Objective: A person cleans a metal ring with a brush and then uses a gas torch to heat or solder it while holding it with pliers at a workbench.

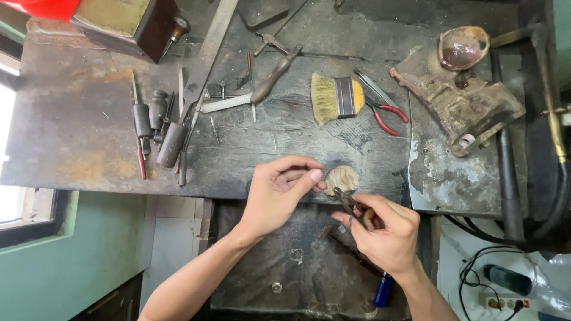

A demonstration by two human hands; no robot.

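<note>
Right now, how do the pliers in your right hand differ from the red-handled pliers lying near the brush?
The pliers in the right hand are dark all over and held up, tip toward the left hand. The red-handled pliers lie flat on the bench beside the brush, untouched, with bright red grips. Both are slim, pointed-nose tools.

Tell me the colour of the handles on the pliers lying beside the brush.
Red, on the pliers right of the brush; head view.
</note>
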